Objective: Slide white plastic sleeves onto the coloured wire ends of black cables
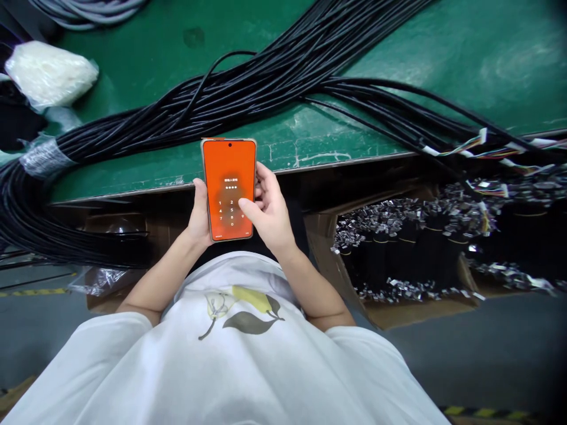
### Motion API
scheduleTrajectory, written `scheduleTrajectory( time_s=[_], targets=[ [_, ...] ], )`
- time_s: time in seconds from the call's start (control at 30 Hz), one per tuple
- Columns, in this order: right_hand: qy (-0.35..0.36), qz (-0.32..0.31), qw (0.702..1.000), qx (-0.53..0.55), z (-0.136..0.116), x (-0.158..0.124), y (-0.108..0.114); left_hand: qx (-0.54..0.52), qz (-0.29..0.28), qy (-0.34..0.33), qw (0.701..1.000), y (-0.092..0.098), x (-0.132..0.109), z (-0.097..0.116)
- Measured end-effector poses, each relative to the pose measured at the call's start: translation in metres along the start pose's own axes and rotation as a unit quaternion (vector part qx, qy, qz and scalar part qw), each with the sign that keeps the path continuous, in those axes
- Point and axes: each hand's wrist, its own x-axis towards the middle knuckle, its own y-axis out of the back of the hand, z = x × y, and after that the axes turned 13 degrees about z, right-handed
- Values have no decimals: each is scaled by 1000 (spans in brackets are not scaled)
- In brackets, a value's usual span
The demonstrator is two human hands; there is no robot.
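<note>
A smartphone (230,171) with an orange screen and a number keypad is held upright before my body, at the near edge of the green table. My left hand (201,215) grips its left side, the thumb along the edge and the other fingers hidden behind it. On the other side, my right hand (271,215) has its thumb over the right part of the keypad. Its fingers curl around the phone's right edge, partly out of sight. Just beyond the phone lies a thick bundle of black cables (177,112).
The green table (443,53) carries the cables, whose connector ends (482,139) hang over its right edge. A white plastic-wrapped bundle (51,74) sits at left. Below right stands a cardboard box (398,316) packed with black cables and small connectors. Grey coiled cable (88,15) lies at the back.
</note>
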Motion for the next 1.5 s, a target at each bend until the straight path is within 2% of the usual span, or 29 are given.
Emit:
scheduleTrajectory(
  time_s=[0.1, 0.23, 0.53, 0.8, 1.07, 1.37, 1.5],
  targets=[
    [-3, 3, 1000, 16, 4, -1, 2, 0, 13, -13, 1000, -3, 1, 0],
    [-6, 2, 999, 47, 9, -2, 1, -23, -3, -26, 999, -2, 4, -2],
    [-12, -9, 999, 37, 15, -2, 0, -45, -18, -7, 999, 0, 2, -2],
    [4, -2, 1000, 30, 15, 0, -1, -29, -8, 5, 1000, -4, 1, 0],
    [-30, -71, 997, 11, 6, 1, 9, -12, 25, 15, 999, -7, -1, 5],
    [-20, -79, 995, 58, 12, 3, 6, 77, -48, -68, 994, 1, 6, 2],
    [-22, -84, 992, 91, 14, 4, 7, 96, -51, -91, 990, 3, 7, 1]
  ],
)
